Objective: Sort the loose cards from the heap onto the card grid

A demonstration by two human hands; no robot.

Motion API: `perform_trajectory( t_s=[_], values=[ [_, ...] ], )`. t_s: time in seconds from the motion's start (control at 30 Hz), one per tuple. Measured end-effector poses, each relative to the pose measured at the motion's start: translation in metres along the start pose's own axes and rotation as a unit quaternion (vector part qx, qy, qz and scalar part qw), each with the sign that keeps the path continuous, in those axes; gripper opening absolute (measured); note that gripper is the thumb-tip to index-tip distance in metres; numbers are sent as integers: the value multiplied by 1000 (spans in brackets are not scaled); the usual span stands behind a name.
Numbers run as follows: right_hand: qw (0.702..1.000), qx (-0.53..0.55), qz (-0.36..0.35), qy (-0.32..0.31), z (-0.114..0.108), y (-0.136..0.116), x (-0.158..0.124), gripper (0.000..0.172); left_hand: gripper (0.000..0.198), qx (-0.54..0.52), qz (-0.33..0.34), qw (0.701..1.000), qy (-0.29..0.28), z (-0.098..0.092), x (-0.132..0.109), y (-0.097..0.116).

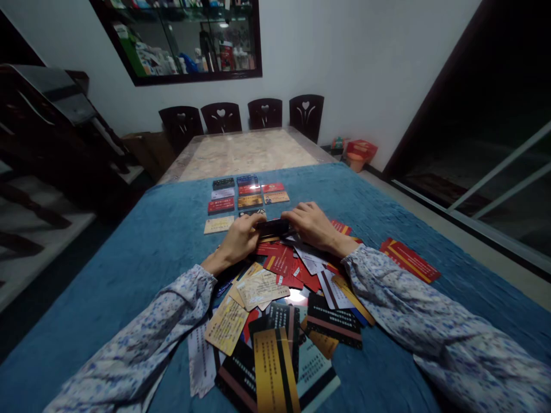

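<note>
My left hand and my right hand grip opposite ends of a dark card stack, held just above the far side of a loose heap of cards. The fingers of both hands are closed on it; whether it is one card or several I cannot tell. Below my wrists the heap spreads toward me, with a gold card, black striped cards, cream cards and red cards overlapping. Beyond my hands sit neat piles, among them a red pile, a gold pile and a cream pile.
A blue cloth covers the near part of the table. More red cards lie fanned out at the right. Dark chairs line the far table end, with a red bag on the floor beside it.
</note>
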State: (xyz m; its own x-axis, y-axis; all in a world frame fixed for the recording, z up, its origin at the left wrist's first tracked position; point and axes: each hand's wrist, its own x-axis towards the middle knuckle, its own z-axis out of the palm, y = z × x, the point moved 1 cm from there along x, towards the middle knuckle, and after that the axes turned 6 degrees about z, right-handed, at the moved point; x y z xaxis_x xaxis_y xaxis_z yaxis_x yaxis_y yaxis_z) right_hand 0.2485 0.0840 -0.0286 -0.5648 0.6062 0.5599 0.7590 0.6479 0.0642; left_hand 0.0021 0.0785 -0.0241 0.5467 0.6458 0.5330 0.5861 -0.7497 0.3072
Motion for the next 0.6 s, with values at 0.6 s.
perform_trajectory(
  t_s=[0.6],
  values=[
    [994,46,64,-76,12,-7,-2,46,47,64,-31,996,-58,6,-2,7]
  ],
)
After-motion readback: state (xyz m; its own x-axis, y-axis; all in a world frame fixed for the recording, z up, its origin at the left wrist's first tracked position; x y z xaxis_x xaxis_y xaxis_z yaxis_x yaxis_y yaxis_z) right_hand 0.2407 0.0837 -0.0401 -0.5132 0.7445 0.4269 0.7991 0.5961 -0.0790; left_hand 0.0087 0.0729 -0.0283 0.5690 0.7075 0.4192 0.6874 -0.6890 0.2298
